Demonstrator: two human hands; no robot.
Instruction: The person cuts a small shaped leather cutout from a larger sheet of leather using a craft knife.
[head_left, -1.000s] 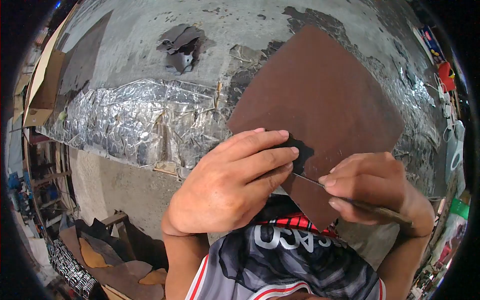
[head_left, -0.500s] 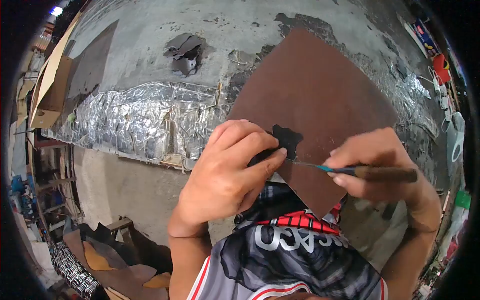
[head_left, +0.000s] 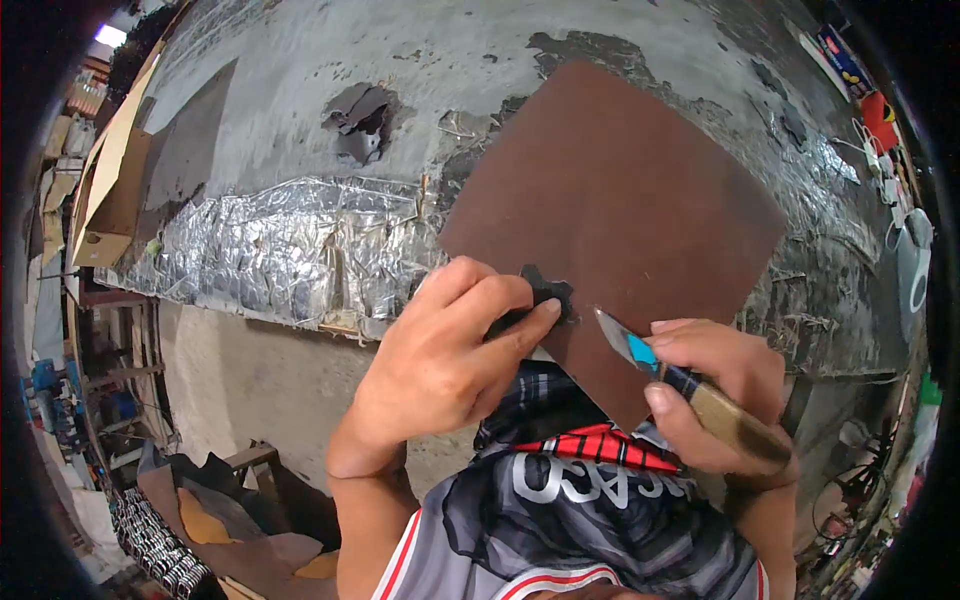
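L hand [head_left: 440, 350] has thumb + fingers pinched on a small black piece [head_left: 547, 295] at the near left edge of the brown sheet [head_left: 620, 190], which lies on the worktable [head_left: 270, 110] w/ its near corner out past the table edge. R hand [head_left: 725, 385] is closed round the knife [head_left: 715, 408], blade pointing far-left, tip over the sheet just R of the black pc, apart from it; can't tell if tip touches the sheet. Dark scraps [head_left: 360, 120] sit far L on the tabletop.
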